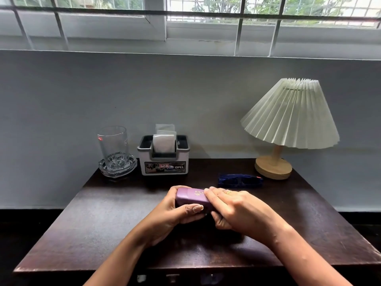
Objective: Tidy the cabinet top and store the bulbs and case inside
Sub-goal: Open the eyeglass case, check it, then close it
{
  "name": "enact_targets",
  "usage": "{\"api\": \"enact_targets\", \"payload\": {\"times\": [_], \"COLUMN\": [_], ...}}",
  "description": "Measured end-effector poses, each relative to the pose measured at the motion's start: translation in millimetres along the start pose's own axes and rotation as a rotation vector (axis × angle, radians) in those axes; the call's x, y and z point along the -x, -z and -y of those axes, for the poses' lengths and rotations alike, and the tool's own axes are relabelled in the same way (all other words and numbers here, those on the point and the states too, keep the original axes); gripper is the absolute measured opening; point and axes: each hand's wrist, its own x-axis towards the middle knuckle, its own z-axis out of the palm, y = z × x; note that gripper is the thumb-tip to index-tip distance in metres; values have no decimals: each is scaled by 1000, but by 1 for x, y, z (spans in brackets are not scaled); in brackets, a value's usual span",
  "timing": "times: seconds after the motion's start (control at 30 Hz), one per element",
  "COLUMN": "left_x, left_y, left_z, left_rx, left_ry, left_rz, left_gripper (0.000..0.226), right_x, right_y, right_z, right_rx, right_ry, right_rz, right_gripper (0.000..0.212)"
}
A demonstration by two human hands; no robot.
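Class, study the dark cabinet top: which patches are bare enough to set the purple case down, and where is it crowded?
Bare: the front left of the cabinet top, below the glass, and the front right, below the lamp. Crowded: the back edge, with glass, tissue holder, blue glasses and lamp. Both hands hold the purple case at centre.

The near half of the dark surface (103, 223) lay bare on both sides of the two hands, leaving open passage left and right. Along the back wall stood a glass (113, 145) on a glass dish (118, 168), a tissue box (164, 159) just beside it, and a lamp (286, 129) at far right. A blue case (240, 180) lay between box and lamp, narrowing that gap.
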Motion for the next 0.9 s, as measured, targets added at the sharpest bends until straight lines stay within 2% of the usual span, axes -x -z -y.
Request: {"api": "enact_targets", "payload": {"times": [0.4,0.57,0.73,0.9], "left_x": [-1,-4,-4,-5], "left_y": [3,9,11,9], "left_z": [1,4,3,2], "left_rx": [-11,-56,-130,-108], "left_ry": [-16,-21,-29,-94], "left_rz": [34,49,107,113], "left_gripper": [56,57,69,93], "right_x": [-4,0,3,-3], "right_y": [0,7,11,3], "right_z": [-1,-9,-24,-33], "right_rx": [-29,-288,-612,-892], "right_ry": [13,-50,-286,-559], "right_rz": [-51,-11,-31,-329], "right_gripper": [40,43,43,19]}}
